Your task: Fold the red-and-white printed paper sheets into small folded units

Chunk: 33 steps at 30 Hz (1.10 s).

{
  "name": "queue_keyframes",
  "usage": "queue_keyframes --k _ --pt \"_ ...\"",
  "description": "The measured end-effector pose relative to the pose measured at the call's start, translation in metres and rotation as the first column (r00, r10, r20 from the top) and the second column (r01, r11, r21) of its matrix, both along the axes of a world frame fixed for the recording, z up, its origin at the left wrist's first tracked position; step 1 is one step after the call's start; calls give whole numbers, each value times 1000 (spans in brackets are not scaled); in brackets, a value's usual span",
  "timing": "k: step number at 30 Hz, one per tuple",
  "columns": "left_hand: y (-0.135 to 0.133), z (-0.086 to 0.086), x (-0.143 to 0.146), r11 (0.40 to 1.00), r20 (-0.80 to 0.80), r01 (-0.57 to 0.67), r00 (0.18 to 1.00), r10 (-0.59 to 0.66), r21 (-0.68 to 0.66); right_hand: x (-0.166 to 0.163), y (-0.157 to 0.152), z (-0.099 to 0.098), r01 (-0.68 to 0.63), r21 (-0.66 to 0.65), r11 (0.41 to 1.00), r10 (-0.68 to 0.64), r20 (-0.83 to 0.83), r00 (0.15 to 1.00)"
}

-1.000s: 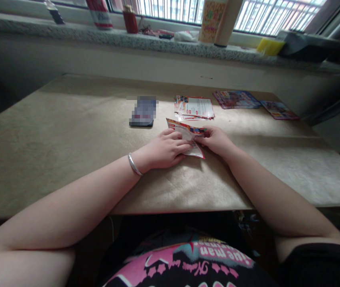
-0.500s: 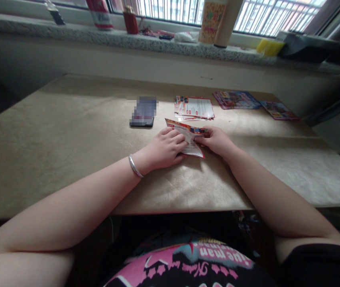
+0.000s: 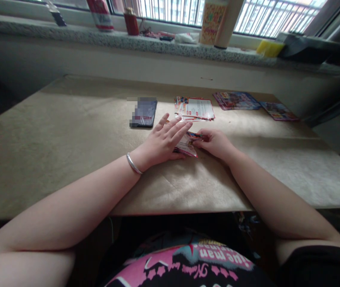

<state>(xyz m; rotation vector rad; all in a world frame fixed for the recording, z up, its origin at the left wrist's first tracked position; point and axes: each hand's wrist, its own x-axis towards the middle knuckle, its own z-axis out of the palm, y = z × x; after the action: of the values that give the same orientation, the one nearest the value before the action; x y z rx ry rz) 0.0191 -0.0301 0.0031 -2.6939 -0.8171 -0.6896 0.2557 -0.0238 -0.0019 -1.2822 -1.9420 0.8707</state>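
Near the front edge of the table [image 3: 68,143], between the two hands, a printed card [image 3: 187,146] is bent and tilted, its pale face partly covered. The right hand [image 3: 219,145] has its thumb and forefinger clamped on the card's right side. The left hand [image 3: 162,141] reaches across the card's left part, its fingers stretched out and slightly apart, its thumb low by the card's near edge; whether those fingertips touch the card I cannot tell. A silver bangle [image 3: 133,163] circles the left wrist.

Just beyond the card lies a loose pile [image 3: 199,108] of similar cards, pale on top with red edges, some fanned out toward the left. A dark phone [image 3: 147,113] lies left of the pile, beyond the left hand, partly blurred out. Right of the pile is a colourful stack [image 3: 238,100], and just beside it a smaller stack [image 3: 280,111] sits near the table's right side.

Along the speckled sill [image 3: 158,45] behind the table stand a red can [image 3: 99,15], a small red bottle [image 3: 131,24] and a patterned cup [image 3: 211,24], with a yellow block [image 3: 270,48] farther right.
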Motion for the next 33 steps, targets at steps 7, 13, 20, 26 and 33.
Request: queue_keyframes --k 7,13,20,26,33 --pt "0 3 0 1000 65 -30 997 30 -2 -5 -5 5 11 -6 1000 -11 -148 989" --pt "1 0 0 994 87 -111 990 112 -16 -7 -6 5 -25 -27 999 19 -214 977" --pt "3 4 -1 988 108 -148 982 152 -46 -10 -2 0 -56 -82 995 25 -342 939" --pt "3 4 0 991 184 -118 975 128 -65 -12 -1 4 26 -79 997 -55 -395 917" --pt "7 1 1 989 280 -130 949 146 -73 -14 -9 6 3 14 1000 1 -299 954"
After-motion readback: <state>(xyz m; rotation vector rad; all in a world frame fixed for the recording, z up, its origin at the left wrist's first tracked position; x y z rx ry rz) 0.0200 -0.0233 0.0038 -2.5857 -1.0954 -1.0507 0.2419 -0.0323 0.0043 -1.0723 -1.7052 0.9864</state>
